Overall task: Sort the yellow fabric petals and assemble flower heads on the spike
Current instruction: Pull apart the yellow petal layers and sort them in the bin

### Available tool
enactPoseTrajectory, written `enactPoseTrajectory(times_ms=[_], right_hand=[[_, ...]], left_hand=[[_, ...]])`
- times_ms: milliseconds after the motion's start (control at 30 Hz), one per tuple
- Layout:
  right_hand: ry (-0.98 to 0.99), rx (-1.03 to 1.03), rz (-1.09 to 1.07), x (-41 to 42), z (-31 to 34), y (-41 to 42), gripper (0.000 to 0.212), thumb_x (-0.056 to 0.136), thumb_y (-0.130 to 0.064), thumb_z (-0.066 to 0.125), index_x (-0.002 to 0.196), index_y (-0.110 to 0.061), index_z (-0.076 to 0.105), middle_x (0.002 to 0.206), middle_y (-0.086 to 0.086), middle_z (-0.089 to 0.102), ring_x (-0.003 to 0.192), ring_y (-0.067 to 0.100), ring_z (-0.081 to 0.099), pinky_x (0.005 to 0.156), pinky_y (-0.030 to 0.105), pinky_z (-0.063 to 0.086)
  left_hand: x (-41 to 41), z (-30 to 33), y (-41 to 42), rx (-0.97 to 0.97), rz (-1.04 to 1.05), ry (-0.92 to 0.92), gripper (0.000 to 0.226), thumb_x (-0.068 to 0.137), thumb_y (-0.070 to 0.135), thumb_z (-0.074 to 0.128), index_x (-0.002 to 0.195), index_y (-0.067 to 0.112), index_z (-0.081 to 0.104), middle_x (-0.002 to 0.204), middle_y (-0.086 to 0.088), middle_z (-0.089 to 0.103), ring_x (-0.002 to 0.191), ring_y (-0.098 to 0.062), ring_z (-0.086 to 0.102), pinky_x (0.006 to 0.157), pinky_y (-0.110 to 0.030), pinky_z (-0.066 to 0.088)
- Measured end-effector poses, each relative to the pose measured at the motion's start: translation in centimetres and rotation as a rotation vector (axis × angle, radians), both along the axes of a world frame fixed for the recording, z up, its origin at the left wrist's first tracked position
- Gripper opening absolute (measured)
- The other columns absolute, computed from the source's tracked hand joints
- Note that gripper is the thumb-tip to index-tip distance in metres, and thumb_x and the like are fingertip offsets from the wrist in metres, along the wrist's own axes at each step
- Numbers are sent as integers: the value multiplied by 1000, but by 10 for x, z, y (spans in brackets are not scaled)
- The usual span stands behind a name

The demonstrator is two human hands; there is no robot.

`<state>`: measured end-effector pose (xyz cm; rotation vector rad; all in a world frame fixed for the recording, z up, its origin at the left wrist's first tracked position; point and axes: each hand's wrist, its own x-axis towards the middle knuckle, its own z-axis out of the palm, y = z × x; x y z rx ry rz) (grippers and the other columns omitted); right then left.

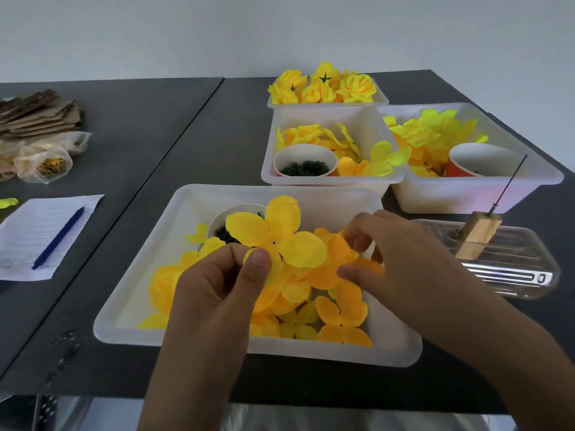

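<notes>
Left hand [217, 284] pinches a flat four-lobed petal [277, 234]; right hand [401, 259] pinches orange petals [339, 259]; spike [510, 185] leans upper-right beyond the tray [130, 300]

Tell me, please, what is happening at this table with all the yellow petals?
A person is sorting fabric petals over the nearest white tray. The left hand pinches a bright yellow four-lobed petal piece held above the pile, while the right hand picks at an orange petal. The spike, set in a wooden block to the right, carries nothing yet. Finished flower heads fill the farthest tray.
</notes>
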<state>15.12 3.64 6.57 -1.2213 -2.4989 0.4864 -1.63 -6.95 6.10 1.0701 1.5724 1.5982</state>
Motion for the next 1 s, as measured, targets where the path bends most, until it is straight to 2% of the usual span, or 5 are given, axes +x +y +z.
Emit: enactPoseTrajectory(times_ms=[133, 233, 333, 467, 1000], right_hand=[[76, -68, 2, -2, 1, -1, 22, 86, -54, 45, 88, -36, 57, 88, -17, 57, 80, 0, 54, 65, 15, 41], [460, -183, -30, -5, 3, -7, 46, 88, -58, 32, 86, -27, 65, 78, -8, 66, 65, 6, 59, 55, 16, 43], [678, -637, 121, -7, 7, -13, 53, 74, -64, 47, 78, -17, 70, 64, 1, 66, 51, 9, 54, 48, 15, 42], [724, -856, 158, -9, 5, -10, 38, 64, -50, 74, 81, -16, 73, 58, 5, 55, 52, 15, 47, 50, 21, 42], [771, -794, 242, -7, 6, -19, 58, 57, -66, 75, 75, -11, 69, 68, 16, 50, 59, 24, 38, 52, 25, 38]], left_hand=[[4, -5, 4, 37, 0, 78, 33, 83, 48, 59, 56, 29, 58, 48, 14, 41, 49, -2, 38, 47, -10, 33], [6, -7, 6, 57, 9, 90, 33, 84, 46, 56, 59, 23, 56, 50, 12, 41, 50, -2, 37, 47, -12, 33], [8, -8, 7, 59, -10, 89, 30, 81, 45, 53, 60, 23, 57, 51, 11, 43, 51, -2, 37, 47, -13, 33], [11, -6, 6, 72, -65, 64, 28, 82, 44, 54, 62, 25, 60, 53, 11, 46, 53, -3, 39, 48, -15, 36], [18, -1, 3, 93, -152, 6, 27, 82, 43, 55, 61, 29, 62, 52, 14, 48, 50, 0, 42, 49, -9, 36]])
